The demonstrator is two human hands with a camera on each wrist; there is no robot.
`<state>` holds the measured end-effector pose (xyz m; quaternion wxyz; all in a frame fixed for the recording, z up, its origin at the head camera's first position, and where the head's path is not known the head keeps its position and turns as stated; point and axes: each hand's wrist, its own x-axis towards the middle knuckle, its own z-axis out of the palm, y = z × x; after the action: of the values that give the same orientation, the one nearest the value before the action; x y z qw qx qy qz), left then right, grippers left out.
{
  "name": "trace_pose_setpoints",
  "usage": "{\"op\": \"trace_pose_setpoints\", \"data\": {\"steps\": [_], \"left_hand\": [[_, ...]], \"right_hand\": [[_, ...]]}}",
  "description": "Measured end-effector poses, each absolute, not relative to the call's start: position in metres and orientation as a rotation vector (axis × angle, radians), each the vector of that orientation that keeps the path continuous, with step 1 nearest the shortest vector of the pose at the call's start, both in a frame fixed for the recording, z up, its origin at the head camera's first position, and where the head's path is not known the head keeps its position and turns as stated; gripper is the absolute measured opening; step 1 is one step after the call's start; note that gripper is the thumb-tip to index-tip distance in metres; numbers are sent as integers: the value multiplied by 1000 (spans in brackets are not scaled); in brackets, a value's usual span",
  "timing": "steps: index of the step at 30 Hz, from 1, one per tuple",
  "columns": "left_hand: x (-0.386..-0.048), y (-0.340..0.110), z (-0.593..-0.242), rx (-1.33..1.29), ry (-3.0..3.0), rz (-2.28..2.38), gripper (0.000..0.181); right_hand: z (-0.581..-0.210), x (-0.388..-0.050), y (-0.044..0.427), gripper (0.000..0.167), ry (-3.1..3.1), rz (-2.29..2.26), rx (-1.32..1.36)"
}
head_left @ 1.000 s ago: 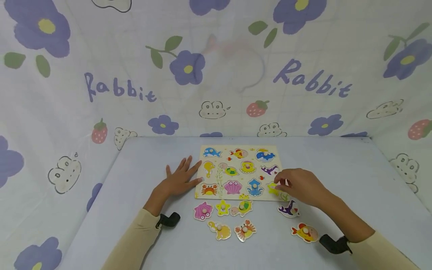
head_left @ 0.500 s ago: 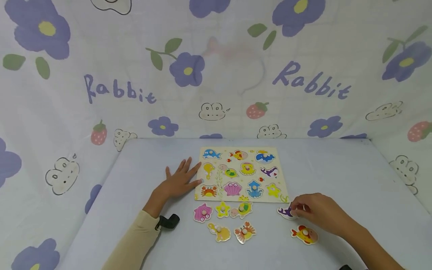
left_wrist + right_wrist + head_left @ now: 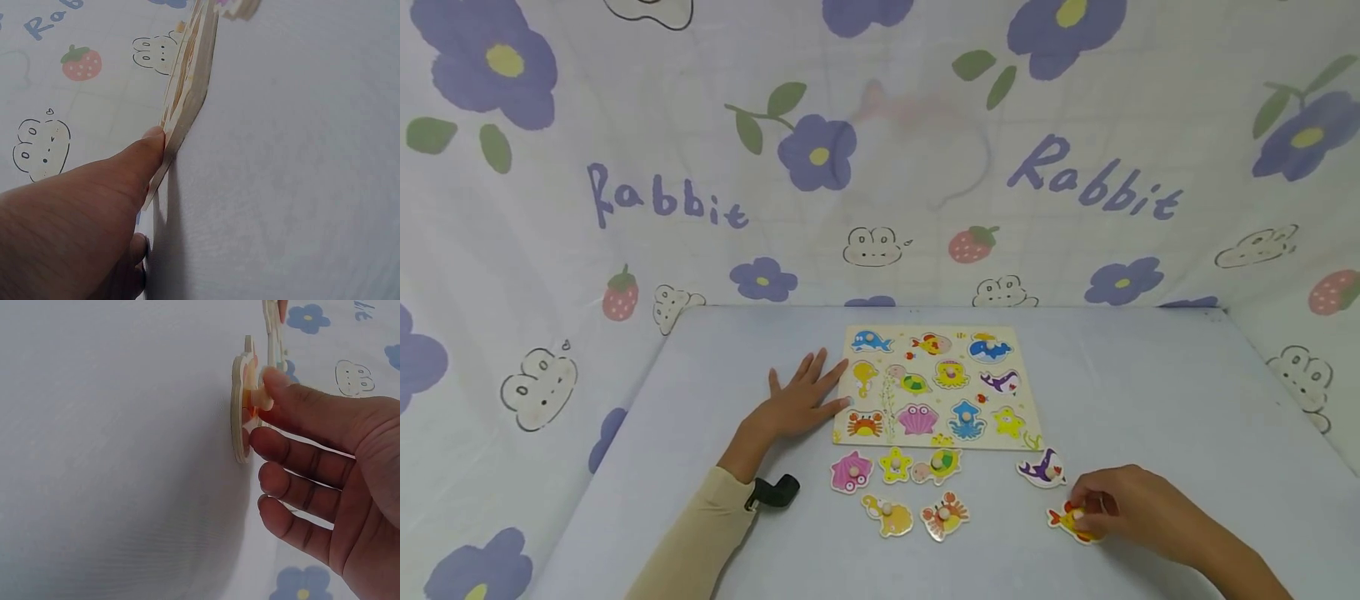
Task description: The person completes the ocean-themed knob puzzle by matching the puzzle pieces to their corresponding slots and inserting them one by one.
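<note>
The wooden puzzle board (image 3: 880, 447) with sea-animal pictures lies on the table. My left hand (image 3: 801, 400) rests beside its left edge, fingers spread, the thumb touching the board's side in the left wrist view. My right hand (image 3: 1131, 508) is over the yellow and red fish piece (image 3: 1067, 522) at the lower right. Thumb and index finger pinch its knob (image 3: 261, 399) in the right wrist view; the other fingers are loosely bent. Part of the fish is hidden by the hand. A purple whale piece (image 3: 1041, 469) lies just left of that hand.
Below the board lie a pink shell piece (image 3: 852, 472), a yellow star piece (image 3: 895, 465), a turtle piece (image 3: 937, 467), a seahorse piece (image 3: 887, 516) and a crab piece (image 3: 945, 516). Behind the table (image 3: 1150, 375) hangs a flowered curtain (image 3: 917, 275).
My right hand has moved from the board's lower right corner, past the purple whale piece, down to the fish piece, and now pinches its knob. The left hand has stayed put.
</note>
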<state>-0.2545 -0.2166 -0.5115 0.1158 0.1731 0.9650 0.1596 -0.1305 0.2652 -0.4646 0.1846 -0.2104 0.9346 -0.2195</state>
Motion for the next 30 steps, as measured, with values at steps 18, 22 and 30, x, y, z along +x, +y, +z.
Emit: {"op": "trace_pose_setpoints", "data": {"steps": [18, 22, 30], "left_hand": [[-255, -216, -511, 496, 2827, 461, 74], [-256, -217, -513, 494, 2830, 462, 74], [-255, -216, -512, 495, 2826, 458, 74]], "right_hand": [[-474, -123, 266, 14, 2730, -623, -645], [-474, -122, 265, 14, 2763, -581, -647], [-458, -123, 258, 12, 2786, -513, -636]]}}
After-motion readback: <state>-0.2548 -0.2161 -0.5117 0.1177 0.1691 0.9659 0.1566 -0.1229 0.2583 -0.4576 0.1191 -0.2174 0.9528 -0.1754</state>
